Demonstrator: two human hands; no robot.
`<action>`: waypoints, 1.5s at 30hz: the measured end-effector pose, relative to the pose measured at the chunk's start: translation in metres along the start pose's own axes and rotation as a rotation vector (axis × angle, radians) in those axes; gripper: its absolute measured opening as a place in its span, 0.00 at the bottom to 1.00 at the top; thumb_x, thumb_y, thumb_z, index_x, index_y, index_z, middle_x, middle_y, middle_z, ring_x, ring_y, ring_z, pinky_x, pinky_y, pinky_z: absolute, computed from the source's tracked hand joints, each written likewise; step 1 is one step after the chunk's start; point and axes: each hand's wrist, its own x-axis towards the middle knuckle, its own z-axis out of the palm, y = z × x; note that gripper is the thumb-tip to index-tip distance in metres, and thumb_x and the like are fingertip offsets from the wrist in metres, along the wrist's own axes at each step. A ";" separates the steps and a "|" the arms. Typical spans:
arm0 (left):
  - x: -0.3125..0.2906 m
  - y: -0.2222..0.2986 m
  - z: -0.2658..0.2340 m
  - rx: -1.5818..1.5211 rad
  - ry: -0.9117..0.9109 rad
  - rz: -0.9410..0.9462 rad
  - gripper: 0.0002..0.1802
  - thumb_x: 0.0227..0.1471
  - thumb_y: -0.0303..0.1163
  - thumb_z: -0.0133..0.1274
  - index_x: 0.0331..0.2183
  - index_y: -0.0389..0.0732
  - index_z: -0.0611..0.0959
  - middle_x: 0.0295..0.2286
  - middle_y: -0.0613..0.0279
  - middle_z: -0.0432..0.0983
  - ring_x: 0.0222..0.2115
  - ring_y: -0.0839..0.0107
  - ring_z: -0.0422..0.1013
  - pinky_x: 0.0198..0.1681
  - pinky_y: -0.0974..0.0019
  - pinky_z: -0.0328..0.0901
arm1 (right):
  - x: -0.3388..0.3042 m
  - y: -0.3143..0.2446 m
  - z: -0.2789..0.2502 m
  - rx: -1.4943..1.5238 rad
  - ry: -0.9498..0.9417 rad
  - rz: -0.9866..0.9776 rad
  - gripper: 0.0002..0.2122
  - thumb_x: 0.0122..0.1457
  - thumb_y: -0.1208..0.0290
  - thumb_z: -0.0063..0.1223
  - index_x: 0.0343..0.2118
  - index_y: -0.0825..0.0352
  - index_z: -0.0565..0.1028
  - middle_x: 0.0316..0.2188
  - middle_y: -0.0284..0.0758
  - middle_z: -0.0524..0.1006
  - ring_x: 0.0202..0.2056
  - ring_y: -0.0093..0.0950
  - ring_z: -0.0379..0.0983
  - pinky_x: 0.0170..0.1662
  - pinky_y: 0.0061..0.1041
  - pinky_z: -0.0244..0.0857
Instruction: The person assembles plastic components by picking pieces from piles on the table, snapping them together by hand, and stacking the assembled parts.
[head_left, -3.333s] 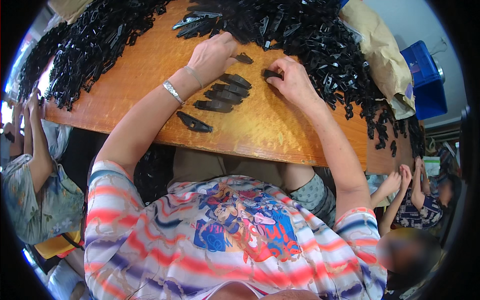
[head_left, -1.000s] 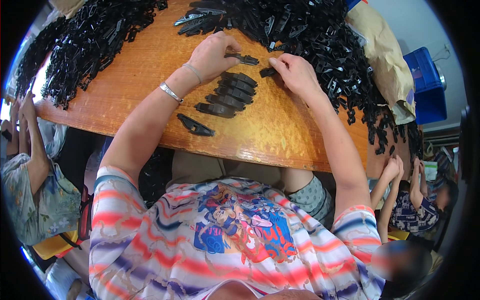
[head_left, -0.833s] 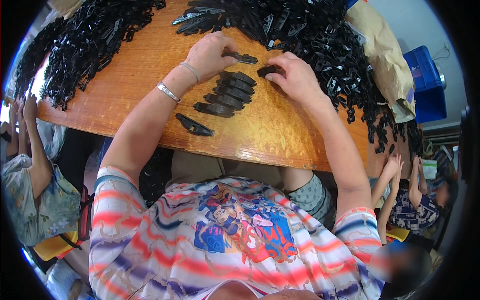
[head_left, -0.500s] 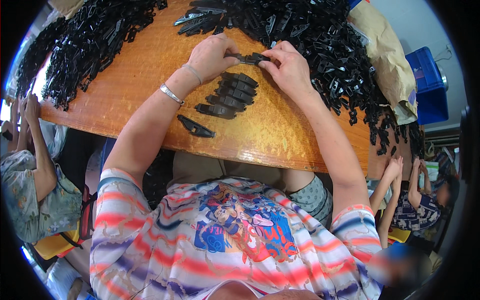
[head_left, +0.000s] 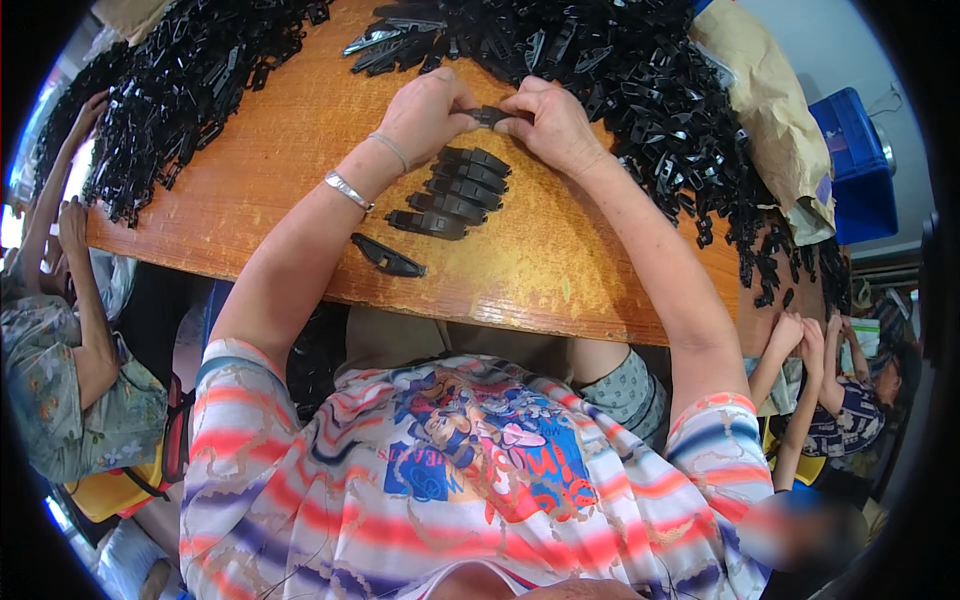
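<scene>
Between both hands, just above the wooden table (head_left: 540, 270), is a small black plastic part (head_left: 488, 116). My left hand (head_left: 430, 108) pinches its left end, and my right hand (head_left: 548, 118) grips the right end. The fingers cover most of it. Nearer to me lies a slanting row of several black plastic pieces (head_left: 462, 188), side by side on the tabletop. Closer still, by my left forearm, rests a single flat black piece (head_left: 388, 257) with a pointed end and an opening in it.
A big heap of black parts (head_left: 640, 110) spreads over the far right of the table. Another heap (head_left: 190, 90) covers the far left. A brown paper bag (head_left: 770, 110) and a blue bin (head_left: 850, 165) stand at the right. Other people's hands work at both sides.
My right hand has shifted left, closing toward my left hand, so less of the black part shows between them. At the far left, another person's arm has reached up to the heap.
</scene>
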 end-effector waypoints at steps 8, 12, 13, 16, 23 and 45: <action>0.035 -0.003 -0.026 -0.206 -0.378 -0.082 0.19 0.60 0.27 0.64 0.53 0.38 0.86 0.36 0.57 0.82 0.42 0.61 0.79 0.52 0.59 0.75 | -0.035 0.027 -0.056 -0.177 -0.031 0.279 0.12 0.63 0.63 0.67 0.47 0.58 0.88 0.43 0.39 0.80 0.45 0.40 0.82 0.49 0.39 0.78; 0.054 -0.006 0.010 0.311 0.008 0.150 0.21 0.61 0.30 0.63 0.56 0.50 0.84 0.46 0.59 0.78 0.50 0.54 0.77 0.56 0.53 0.75 | -0.037 0.046 -0.059 -0.472 0.043 0.216 0.15 0.60 0.78 0.65 0.50 0.61 0.85 0.47 0.39 0.77 0.46 0.43 0.83 0.48 0.42 0.79; 0.058 -0.002 0.015 0.360 0.049 0.175 0.20 0.61 0.30 0.64 0.55 0.50 0.84 0.47 0.59 0.77 0.51 0.55 0.76 0.56 0.53 0.75 | -0.036 0.047 -0.057 -0.512 0.004 0.204 0.15 0.59 0.78 0.66 0.49 0.63 0.84 0.46 0.40 0.77 0.46 0.44 0.83 0.48 0.42 0.79; 0.065 0.002 0.022 0.458 0.087 0.186 0.17 0.60 0.31 0.65 0.51 0.49 0.84 0.46 0.61 0.76 0.52 0.57 0.74 0.57 0.55 0.74 | -0.030 0.050 -0.059 -0.557 -0.062 0.176 0.13 0.58 0.76 0.66 0.47 0.66 0.84 0.44 0.41 0.77 0.44 0.45 0.83 0.46 0.42 0.79; 0.058 -0.004 0.022 0.560 0.124 0.351 0.15 0.58 0.32 0.66 0.46 0.45 0.82 0.45 0.63 0.76 0.52 0.61 0.73 0.52 0.56 0.70 | -0.045 0.036 -0.052 -0.486 0.023 0.164 0.11 0.60 0.69 0.68 0.42 0.68 0.82 0.43 0.42 0.77 0.38 0.44 0.84 0.41 0.42 0.80; 0.038 -0.012 0.012 0.127 -0.028 0.108 0.14 0.67 0.39 0.58 0.43 0.41 0.90 0.39 0.54 0.86 0.42 0.51 0.81 0.50 0.52 0.74 | -0.029 0.010 -0.038 0.241 -0.052 0.606 0.16 0.65 0.58 0.66 0.31 0.69 0.82 0.22 0.36 0.83 0.25 0.29 0.81 0.37 0.31 0.74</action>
